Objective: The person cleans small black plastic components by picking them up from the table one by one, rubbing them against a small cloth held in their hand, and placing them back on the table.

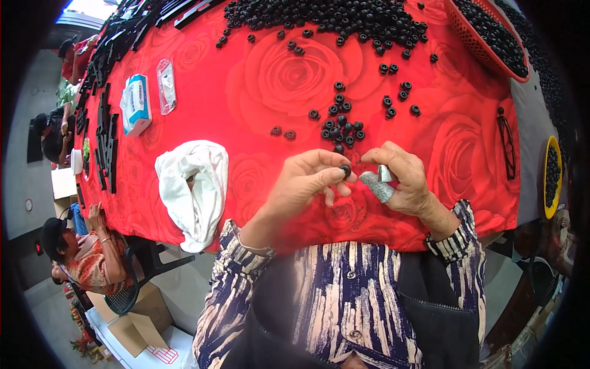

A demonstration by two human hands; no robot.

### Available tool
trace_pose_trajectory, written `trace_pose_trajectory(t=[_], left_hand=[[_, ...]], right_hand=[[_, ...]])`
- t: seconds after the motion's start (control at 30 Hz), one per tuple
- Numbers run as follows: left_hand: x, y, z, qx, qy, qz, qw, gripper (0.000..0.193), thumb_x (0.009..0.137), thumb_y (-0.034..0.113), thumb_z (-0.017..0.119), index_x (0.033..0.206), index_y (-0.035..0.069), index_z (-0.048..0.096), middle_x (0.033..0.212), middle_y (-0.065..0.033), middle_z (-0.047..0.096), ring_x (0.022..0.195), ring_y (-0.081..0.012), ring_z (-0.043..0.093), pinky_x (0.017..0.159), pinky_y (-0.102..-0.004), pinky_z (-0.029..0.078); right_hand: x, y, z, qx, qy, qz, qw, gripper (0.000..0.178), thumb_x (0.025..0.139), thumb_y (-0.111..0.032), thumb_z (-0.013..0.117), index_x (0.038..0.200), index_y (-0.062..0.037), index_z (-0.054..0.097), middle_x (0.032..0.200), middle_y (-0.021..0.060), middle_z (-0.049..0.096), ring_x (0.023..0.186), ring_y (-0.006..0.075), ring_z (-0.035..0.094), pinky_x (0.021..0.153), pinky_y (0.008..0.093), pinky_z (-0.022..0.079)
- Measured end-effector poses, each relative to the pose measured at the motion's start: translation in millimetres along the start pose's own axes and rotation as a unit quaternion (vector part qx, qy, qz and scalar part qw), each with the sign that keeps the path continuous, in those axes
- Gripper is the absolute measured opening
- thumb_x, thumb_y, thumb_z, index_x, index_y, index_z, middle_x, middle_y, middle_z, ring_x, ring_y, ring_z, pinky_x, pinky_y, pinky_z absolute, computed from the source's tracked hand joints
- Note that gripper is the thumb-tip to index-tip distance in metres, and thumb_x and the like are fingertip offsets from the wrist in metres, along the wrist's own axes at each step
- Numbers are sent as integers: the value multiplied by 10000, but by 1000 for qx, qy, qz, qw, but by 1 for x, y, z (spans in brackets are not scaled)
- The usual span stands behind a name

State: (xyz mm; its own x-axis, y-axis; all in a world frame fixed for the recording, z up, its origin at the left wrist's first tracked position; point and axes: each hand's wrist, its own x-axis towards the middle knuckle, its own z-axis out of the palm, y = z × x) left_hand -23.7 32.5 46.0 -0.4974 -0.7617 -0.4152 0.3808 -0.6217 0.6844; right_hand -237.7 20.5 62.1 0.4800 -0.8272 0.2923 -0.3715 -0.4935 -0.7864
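My left hand [305,179] pinches a small round black piece [345,170] with a hole in it between thumb and index finger. Just to its right is my right hand [401,179], its fingers curled in toward the thumb. Grey wrapping [376,187] covers that thumb, and a silvery-white wrapping [384,173] is on one finger. Whether something small sits between these fingertips is hidden. Straight beyond my hands lies a loose cluster of similar black pieces [342,125] on the red rose-patterned cloth [270,80].
A large heap of black pieces [332,17] covers the far side. Red basket [460,24] and yellow tray [546,209] hold more, at right near glasses [507,144]. Left are a white cloth [212,184], tissue pack [136,104], black strips [110,141] and a seated person [92,255].
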Motion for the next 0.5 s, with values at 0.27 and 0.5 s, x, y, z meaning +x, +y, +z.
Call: trace_pose_trajectory(t=[0.27, 0.5], left_hand=[[3, -19, 3, -165, -33, -49, 985, 190, 869, 63, 597, 1032, -27, 563, 855, -91, 632, 715, -148, 634, 545, -221, 508], [0, -17, 2, -161, -43, -86, 982, 230, 856, 80, 620, 1054, -29, 574, 864, -88, 638, 722, -136, 631, 564, -218, 498]], right_hand=[[-2, -1, 6, 22, 1, -50, 999, 359, 661, -48, 714, 996, -1, 592, 728, 94, 538, 591, 229, 563, 490, 326, 442], [-4, -1, 8, -18, 9, -89, 996, 402, 629, -61, 719, 1003, 7, 590, 715, 85, 533, 584, 220, 558, 477, 321, 428]])
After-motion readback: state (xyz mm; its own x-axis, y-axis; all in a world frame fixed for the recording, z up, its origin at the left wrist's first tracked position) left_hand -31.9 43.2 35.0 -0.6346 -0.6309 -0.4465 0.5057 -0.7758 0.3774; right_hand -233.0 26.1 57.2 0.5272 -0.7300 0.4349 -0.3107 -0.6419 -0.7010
